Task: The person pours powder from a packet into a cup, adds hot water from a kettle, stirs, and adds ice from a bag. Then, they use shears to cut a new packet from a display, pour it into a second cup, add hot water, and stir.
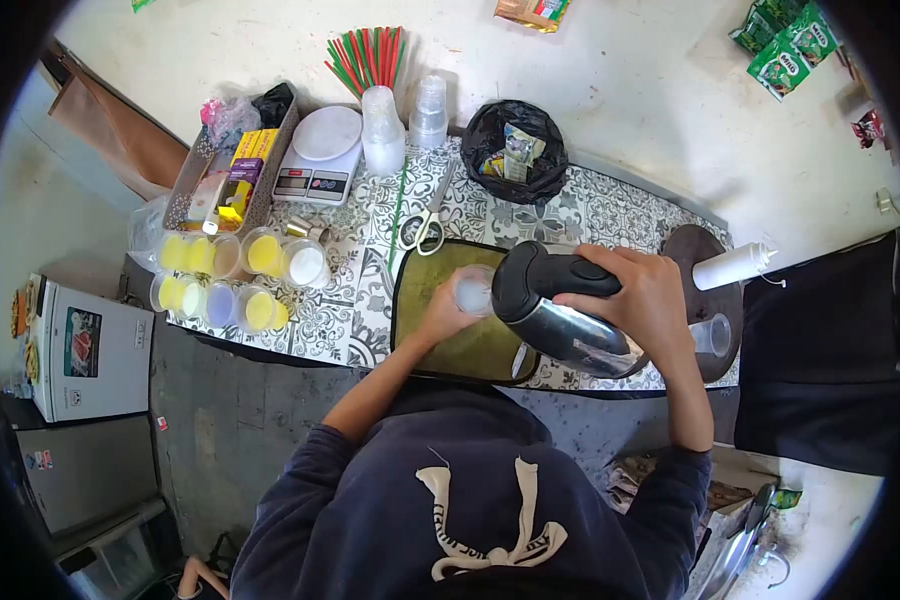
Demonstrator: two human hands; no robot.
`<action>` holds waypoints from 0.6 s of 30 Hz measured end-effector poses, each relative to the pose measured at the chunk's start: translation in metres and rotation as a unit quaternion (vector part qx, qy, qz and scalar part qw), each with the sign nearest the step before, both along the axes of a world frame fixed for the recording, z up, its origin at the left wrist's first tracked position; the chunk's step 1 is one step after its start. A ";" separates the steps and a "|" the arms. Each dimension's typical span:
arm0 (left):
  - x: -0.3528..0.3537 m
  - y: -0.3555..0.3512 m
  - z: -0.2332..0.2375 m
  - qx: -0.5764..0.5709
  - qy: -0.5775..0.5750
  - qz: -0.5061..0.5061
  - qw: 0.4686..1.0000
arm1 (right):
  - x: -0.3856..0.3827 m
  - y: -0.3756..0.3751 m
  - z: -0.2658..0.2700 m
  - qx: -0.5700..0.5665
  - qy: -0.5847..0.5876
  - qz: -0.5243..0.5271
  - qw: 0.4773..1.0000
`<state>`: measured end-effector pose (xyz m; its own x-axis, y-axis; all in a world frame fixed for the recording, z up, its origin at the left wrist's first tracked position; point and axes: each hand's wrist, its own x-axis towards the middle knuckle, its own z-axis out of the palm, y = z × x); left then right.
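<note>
In my left hand [444, 315] is a clear plastic cup [473, 291] with whitish contents, held over a green mat [425, 340]. My right hand [638, 298] grips the black handle of an electric kettle [580, 335], which has a shiny metal body. The kettle is tilted toward the cup, its front end right beside the rim. Whether liquid is flowing cannot be made out. White-handled scissors [423, 230] lie just beyond the mat.
Several cups of yellow powder [264, 254] stand at the left, near a basket [183, 195] of packets and a kitchen scale [318, 160]. Behind are stacked cups [382, 135], straws [368, 58] and a black-bagged bin [515, 150]. A white squeeze bottle [735, 266] stands right.
</note>
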<state>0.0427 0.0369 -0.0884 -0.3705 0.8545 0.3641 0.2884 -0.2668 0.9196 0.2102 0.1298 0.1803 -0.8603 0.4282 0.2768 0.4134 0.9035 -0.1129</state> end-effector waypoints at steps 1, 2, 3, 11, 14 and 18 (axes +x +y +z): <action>0.000 0.001 -0.003 0.000 0.000 -0.001 1.000 | 0.002 0.000 -0.001 -0.009 0.017 -0.004 1.000; 0.000 0.001 -0.006 -0.006 -0.009 -0.005 1.000 | 0.004 0.000 -0.002 -0.017 0.034 -0.008 0.999; 0.000 0.002 -0.005 -0.012 -0.019 -0.008 1.000 | 0.008 -0.002 -0.002 -0.017 0.035 -0.010 0.999; 0.002 -0.002 0.006 -0.048 -0.027 -0.003 0.999 | 0.086 0.001 -0.024 -0.176 0.254 -0.234 0.922; 0.000 -0.003 0.008 -0.060 -0.033 -0.015 0.998 | 0.116 -0.006 -0.042 -0.157 0.343 -0.314 0.871; 0.003 -0.005 0.005 -0.023 0.017 0.038 0.999 | 0.147 -0.014 -0.075 -0.089 0.418 -0.402 0.810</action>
